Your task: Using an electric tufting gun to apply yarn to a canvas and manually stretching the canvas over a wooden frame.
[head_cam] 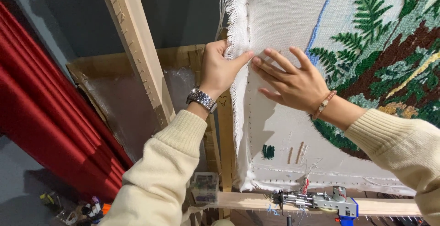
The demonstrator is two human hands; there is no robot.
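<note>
Frayed cloth edge [238, 47] is pinched by left hand [219, 68], right hand [293, 81] spread flat on backing; edge prob. best kept taut w/ even pull.

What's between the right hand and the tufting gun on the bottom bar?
In the head view, bare white backing cloth lies between the right hand and the tufting gun, with a few small test tufts in green and brown.

Single head view, close, facing forward onto upright tufting cloth [284, 134] on wooden frame [133, 47]
</note>
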